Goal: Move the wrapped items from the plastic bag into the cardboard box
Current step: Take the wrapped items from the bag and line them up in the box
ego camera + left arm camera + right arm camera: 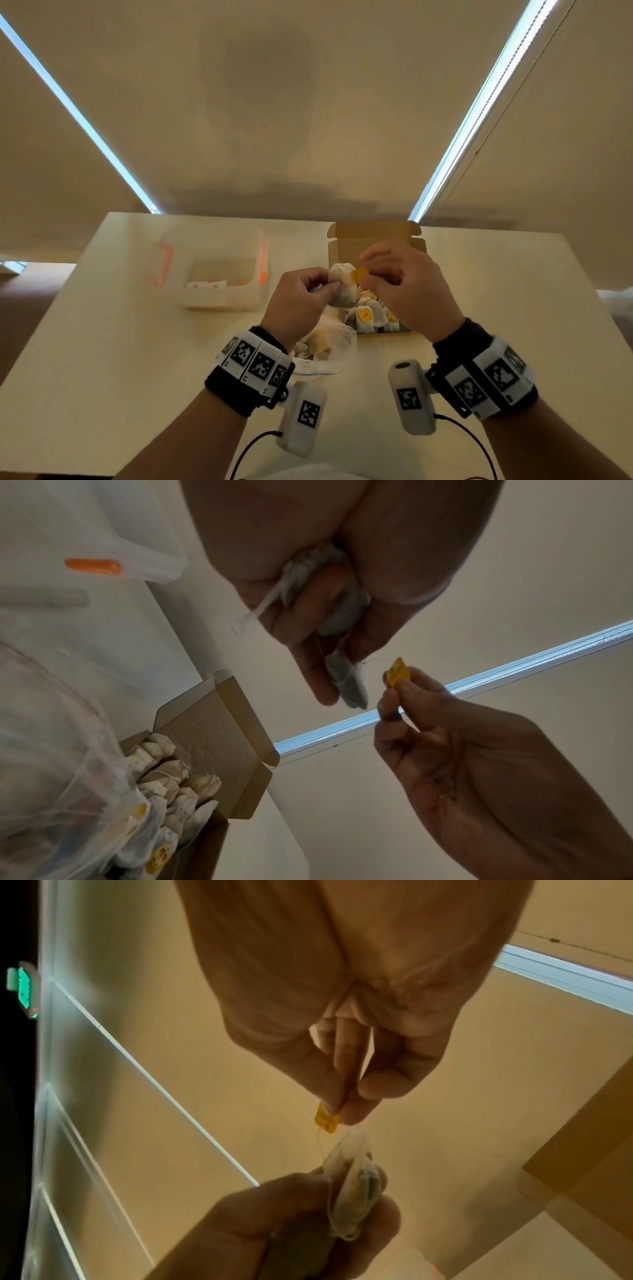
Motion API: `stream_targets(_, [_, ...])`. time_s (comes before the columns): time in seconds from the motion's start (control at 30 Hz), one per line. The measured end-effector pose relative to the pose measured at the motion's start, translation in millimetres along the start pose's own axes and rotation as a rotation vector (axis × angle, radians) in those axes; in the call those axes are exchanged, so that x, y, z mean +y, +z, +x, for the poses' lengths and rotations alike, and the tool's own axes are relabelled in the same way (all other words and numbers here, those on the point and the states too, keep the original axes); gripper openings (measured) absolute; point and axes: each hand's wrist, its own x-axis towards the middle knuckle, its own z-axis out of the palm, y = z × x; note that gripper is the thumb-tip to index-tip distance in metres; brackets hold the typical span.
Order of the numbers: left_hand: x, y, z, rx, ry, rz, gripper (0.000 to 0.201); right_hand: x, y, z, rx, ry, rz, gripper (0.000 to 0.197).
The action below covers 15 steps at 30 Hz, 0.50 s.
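Observation:
My left hand (305, 294) grips a wrapped tea bag (342, 286) above the table, between the plastic bag and the box. The same tea bag (346, 685) hangs from its fingers in the left wrist view. My right hand (404, 287) pinches the bag's yellow tag (360, 275) between thumb and fingertips; a thin string joins the yellow tag (326, 1121) to the tea bag (352, 1185). The open cardboard box (373, 240) lies behind the hands with several tea bags (368, 317) inside. The clear plastic bag (325, 346), with more wrapped items, lies under my left wrist.
A clear plastic container (219, 270) with orange clips stands on the pale table (102, 342) to the left of the box. The box lid (219, 723) stands upright at the far side. A beige blind hangs behind the table.

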Motion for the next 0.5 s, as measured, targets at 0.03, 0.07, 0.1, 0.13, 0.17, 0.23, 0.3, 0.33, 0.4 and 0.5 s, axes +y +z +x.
stream_targets(0.03, [0.5, 0.0, 0.3, 0.003, -0.013, -0.014, 0.014, 1.0, 1.3, -0.2, 0.035, -0.016, -0.01, 0.019])
stream_targets(0.07, [1.0, 0.4, 0.1, 0.008, -0.026, -0.027, 0.015, 2.0, 3.1, -1.0, 0.08, -0.06, -0.046, 0.016])
stream_targets(0.1, [1.4, 1.5, 0.1, 0.011, -0.042, -0.041, 0.015, 3.0, 5.5, -2.3, 0.135, -0.138, -0.109, 0.012])
stream_targets(0.13, [1.8, 2.8, -0.2, 0.012, -0.069, -0.063, 0.015, 3.6, 8.4, -3.8, 0.188, -0.234, -0.183, 0.008])
stream_targets(0.17, [1.8, 4.1, -0.2, 0.011, -0.11, -0.095, 0.016, 4.5, 12.6, -6.0, 0.229, -0.329, -0.251, 0.005])
stream_targets(0.23, [2.3, 6.9, -1.3, -0.006, -0.202, -0.201, 0.02, 11.8, 22.7, -10.2, 0.265, -0.465, -0.342, 0.003])
stream_targets(0.3, [2.2, 9.0, -2.0, -0.023, -0.268, -0.334, 0.026, 20.7, 31.2, -13.9, 0.242, -0.518, -0.383, 0.017])
stream_targets(0.33, [1.8, 8.9, -2.2, -0.029, -0.279, -0.379, 0.028, 24.5, 34.2, -15.2, 0.22, -0.523, -0.395, 0.023])
stream_targets(0.4, [1.9, 8.2, -3.3, -0.035, -0.268, -0.399, 0.031, 28.5, 37.5, -16.5, 0.171, -0.523, -0.413, 0.026])
stream_targets(0.5, [3.3, 7.0, -4.5, -0.047, -0.252, -0.373, 0.028, 28.4, 38.7, -19.1, 0.118, -0.542, -0.406, 0.025])
